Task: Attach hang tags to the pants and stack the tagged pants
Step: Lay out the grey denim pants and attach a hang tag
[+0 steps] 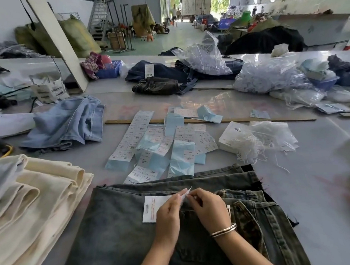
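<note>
1. Warehouse hall behind; near on the grey desk (315, 164) lie the dark pants (119, 234).
2. Left hand (167, 212) and right hand (207, 206) both pinch a small white slip (185, 192) over the hang tag (152, 207) — fingers closed on it.
3. Best to keep the tag flat on the pants and work the slip slowly, so that it does not tear.
4. Cream pants (41, 202) lie stacked at near left.

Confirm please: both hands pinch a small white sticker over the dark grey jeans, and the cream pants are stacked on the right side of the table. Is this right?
Not quite. In the head view the cream pants are stacked on the left side. The rest holds: the left hand and right hand pinch the white sticker over the dark grey jeans.
</note>
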{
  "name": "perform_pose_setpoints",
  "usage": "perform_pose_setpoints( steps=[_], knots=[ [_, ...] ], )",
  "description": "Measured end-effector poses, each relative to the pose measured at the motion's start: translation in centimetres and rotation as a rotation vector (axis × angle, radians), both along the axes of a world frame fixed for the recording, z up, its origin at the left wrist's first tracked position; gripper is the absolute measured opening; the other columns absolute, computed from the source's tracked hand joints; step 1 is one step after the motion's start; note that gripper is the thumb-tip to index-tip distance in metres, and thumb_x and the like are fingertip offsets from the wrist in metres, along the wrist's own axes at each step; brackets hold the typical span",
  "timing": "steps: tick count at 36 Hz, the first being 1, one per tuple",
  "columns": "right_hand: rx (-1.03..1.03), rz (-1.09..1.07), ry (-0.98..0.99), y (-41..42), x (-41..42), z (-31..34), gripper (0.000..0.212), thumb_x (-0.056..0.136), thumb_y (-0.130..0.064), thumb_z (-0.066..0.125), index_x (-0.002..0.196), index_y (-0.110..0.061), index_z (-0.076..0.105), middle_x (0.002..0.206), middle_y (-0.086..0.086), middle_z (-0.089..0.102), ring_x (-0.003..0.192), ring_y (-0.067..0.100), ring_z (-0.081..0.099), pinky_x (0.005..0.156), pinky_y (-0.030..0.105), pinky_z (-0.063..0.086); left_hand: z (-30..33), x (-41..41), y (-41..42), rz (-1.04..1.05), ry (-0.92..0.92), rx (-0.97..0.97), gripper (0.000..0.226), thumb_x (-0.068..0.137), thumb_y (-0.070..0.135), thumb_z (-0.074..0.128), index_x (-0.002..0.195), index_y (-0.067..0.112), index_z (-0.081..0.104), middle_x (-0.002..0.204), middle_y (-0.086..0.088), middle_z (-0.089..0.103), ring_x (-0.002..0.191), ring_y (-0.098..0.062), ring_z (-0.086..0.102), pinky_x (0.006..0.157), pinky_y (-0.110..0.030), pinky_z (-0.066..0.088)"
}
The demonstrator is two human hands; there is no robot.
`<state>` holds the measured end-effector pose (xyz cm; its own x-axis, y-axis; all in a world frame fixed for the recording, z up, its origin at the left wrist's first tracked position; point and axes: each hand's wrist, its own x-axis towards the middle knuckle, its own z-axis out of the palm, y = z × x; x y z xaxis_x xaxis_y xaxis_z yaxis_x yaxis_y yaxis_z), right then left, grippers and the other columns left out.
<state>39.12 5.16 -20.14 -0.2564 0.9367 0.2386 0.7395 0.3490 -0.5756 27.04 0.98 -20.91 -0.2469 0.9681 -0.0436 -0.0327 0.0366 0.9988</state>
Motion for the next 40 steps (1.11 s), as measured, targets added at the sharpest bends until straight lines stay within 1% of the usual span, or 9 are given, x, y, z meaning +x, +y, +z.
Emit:
perform_pose_setpoints(
  steps=[4, 7, 18, 24, 27, 31, 34, 37, 40],
  knots=[
    [0.007, -0.002, 0.0, 0.0, 0.0, 0.0, 0.02, 0.092, -0.039, 0.058, 0.098, -0.023, 0.069, 0.091, -0.006, 0.071, 0.081, 0.01, 0.064, 0.071, 0.022, 0.048, 1.0, -0.7, 0.3, -0.013, -0.077, -0.142, 0.038, 0.103, 0.021, 0.034, 0.106, 0.021, 0.072, 0.102, 0.011, 0.073, 0.097, 0.002, 0.065, 0.078, -0.019, 0.047],
    [0.026, -0.004, -0.014, -0.1, -0.1, 0.0, 0.019, 0.092, -0.037, 0.059, 0.096, -0.022, 0.069, 0.089, -0.006, 0.071, 0.08, 0.01, 0.063, 0.066, 0.02, 0.043, 1.5, -1.3, 0.9, -0.055, 0.103, -0.184, 0.025, 0.1, 0.02, 0.047, 0.096, 0.028, 0.071, 0.088, 0.015, 0.072, 0.082, 0.004, 0.064, 0.065, -0.013, 0.046],
    [0.06, 0.025, 0.009, -0.4, 0.1, 0.3, 0.019, 0.091, -0.036, 0.06, 0.102, -0.023, 0.069, 0.089, -0.006, 0.071, 0.079, 0.011, 0.066, 0.067, 0.021, 0.048, 1.1, -0.9, 1.4, 0.009, 0.449, -0.061, 0.012, 0.093, 0.02, 0.06, 0.086, 0.03, 0.063, 0.082, 0.012, 0.067, 0.078, 0.005, 0.06, 0.064, -0.004, 0.043],
    [-0.316, 0.19, -0.076, 0.3, 1.4, 2.2, 0.061, 0.091, -0.027, 0.058, 0.144, -0.027, 0.028, 0.089, -0.011, 0.059, 0.081, 0.006, 0.057, 0.075, 0.021, 0.048, 2.1, -1.3, 2.7, 0.036, 0.451, -0.114, 0.014, 0.1, 0.025, 0.046, 0.087, 0.027, 0.051, 0.091, 0.008, 0.069, 0.084, -0.003, 0.065, 0.062, -0.011, 0.048],
    [-0.408, 0.244, -0.1, 0.6, 2.9, 3.3, 0.06, 0.091, -0.014, 0.054, 0.145, -0.026, 0.03, 0.089, -0.007, 0.061, 0.083, 0.01, 0.057, 0.078, 0.023, 0.046, 3.0, -1.8, 3.3, 0.071, 0.411, -0.135, 0.015, 0.101, 0.023, 0.043, 0.087, 0.023, 0.049, 0.089, 0.003, 0.068, 0.085, -0.011, 0.067, 0.069, -0.023, 0.051],
    [-0.345, 0.094, 0.11, 0.5, 4.0, 3.9, 0.033, 0.093, -0.009, 0.049, 0.121, -0.025, 0.058, 0.082, -0.008, 0.057, 0.065, 0.002, 0.049, 0.058, 0.012, 0.04, 4.2, -2.0, 3.5, 0.076, 0.573, -0.049, 0.011, 0.1, 0.023, 0.046, 0.091, 0.02, 0.052, 0.085, 0.007, 0.063, 0.078, -0.007, 0.062, 0.057, -0.009, 0.043],
    [-0.189, -0.054, 0.357, 0.1, 3.9, 4.0, 0.019, 0.091, -0.012, 0.059, 0.093, -0.026, 0.07, 0.084, -0.007, 0.068, 0.071, 0.001, 0.059, 0.062, 0.011, 0.043, 5.4, -0.6, 3.3, -0.078, 0.605, 0.112, 0.008, 0.096, 0.018, 0.055, 0.089, 0.02, 0.057, 0.086, 0.008, 0.058, 0.079, -0.002, 0.056, 0.066, -0.006, 0.042],
    [-0.24, -0.043, 0.587, -0.5, 3.4, 3.7, 0.012, 0.091, -0.012, 0.062, 0.096, -0.018, 0.071, 0.089, 0.0, 0.072, 0.081, 0.012, 0.067, 0.071, 0.021, 0.052, 6.5, 1.3, 3.0, -0.205, 0.597, 0.219, 0.006, 0.093, 0.016, 0.06, 0.088, 0.02, 0.06, 0.088, 0.008, 0.056, 0.083, -0.006, 0.057, 0.073, -0.009, 0.044],
    [-0.294, -0.03, 0.741, -1.0, 3.5, 3.2, 0.014, 0.093, -0.013, 0.058, 0.1, -0.018, 0.069, 0.086, 0.001, 0.067, 0.068, -0.001, 0.058, 0.06, 0.013, 0.043, 7.0, 2.3, 3.2, -0.208, 0.584, 0.25, 0.008, 0.093, 0.017, 0.06, 0.087, 0.023, 0.06, 0.089, 0.008, 0.057, 0.083, -0.005, 0.056, 0.074, -0.01, 0.045]
  ],
)
